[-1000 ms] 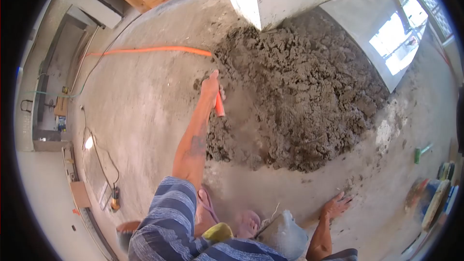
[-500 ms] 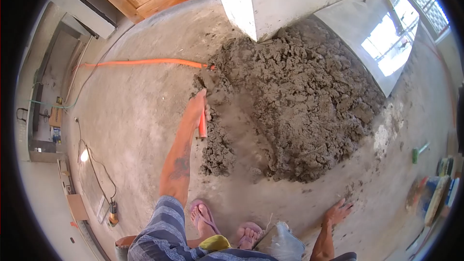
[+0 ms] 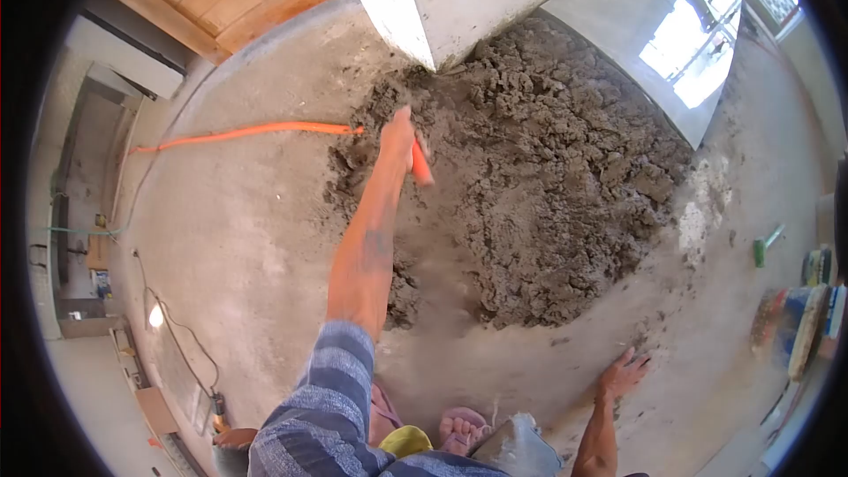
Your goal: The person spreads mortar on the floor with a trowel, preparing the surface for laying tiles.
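My left hand (image 3: 399,137), on a tattooed arm in a striped sleeve, is closed around the orange handle of a trowel (image 3: 421,165). Its blade end is hidden by the hand and the grey mix. Wet mortar (image 3: 565,185) lies in a broad lumpy heap on the concrete floor, with a smeared strip through its left part. The hand is over the upper left of this heap, near the wall corner. Down at the lower right, my right hand (image 3: 624,374) rests on the floor with fingers spread, holding nothing.
A white wall corner (image 3: 433,44) borders the heap, and a glossy panel (image 3: 658,31) lies along its upper right. An orange hose (image 3: 247,131) runs to its left edge. A lit bulb (image 3: 156,315) and cords lie left; a green-handled tool (image 3: 767,247) lies right.
My left hand has moved with the trowel up and right across the mortar, and the handle tilts more. The right hand stays on the floor. My view has shifted slightly.
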`<state>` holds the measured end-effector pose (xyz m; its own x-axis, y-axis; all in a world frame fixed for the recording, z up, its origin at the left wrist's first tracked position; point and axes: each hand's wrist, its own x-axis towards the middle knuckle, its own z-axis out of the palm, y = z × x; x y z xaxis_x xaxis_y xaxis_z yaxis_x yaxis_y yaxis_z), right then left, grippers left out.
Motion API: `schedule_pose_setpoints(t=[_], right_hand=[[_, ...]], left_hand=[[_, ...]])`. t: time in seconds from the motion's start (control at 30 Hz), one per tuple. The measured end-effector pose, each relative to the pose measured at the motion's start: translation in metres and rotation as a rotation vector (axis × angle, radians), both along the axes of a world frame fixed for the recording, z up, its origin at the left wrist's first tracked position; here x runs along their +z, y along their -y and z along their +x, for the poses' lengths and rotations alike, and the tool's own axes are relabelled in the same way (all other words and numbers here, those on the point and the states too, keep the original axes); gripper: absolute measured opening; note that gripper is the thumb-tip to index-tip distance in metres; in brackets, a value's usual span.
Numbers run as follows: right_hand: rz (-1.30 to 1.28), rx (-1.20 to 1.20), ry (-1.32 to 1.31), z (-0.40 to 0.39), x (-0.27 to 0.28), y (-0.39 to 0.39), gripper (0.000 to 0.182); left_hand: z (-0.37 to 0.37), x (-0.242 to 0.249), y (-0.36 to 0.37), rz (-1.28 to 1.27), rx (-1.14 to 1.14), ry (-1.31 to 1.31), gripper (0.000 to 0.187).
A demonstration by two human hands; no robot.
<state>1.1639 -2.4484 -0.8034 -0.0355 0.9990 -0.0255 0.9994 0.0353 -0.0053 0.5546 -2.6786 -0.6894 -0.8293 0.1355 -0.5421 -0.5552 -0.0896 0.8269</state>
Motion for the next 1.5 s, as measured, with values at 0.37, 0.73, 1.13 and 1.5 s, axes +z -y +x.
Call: schedule_pose_setpoints(t=[0.37, 0.73, 1.13, 1.5], right_hand=[[0.021, -0.015, 0.081, -0.008, 0.005, 0.002, 0.068], [0.175, -0.591, 0.168, -0.092, -0.032, 0.006, 0.065], [0.157, -0.635, 0.201, -0.099, -0.031, -0.003, 0.067], [0.099, -0.595, 0.193, -0.106, -0.013, 0.006, 0.067]], left_hand=[[0.004, -0.025, 0.033, -0.027, 0.179, 0.027, 0.035], [-0.012, -0.003, 0.031, 0.118, 0.156, 0.124, 0.032], [-0.056, 0.042, 0.076, -0.535, -0.361, -0.181, 0.039], [0.001, 0.038, 0.071, -1.356, -0.789, -0.72, 0.038]])
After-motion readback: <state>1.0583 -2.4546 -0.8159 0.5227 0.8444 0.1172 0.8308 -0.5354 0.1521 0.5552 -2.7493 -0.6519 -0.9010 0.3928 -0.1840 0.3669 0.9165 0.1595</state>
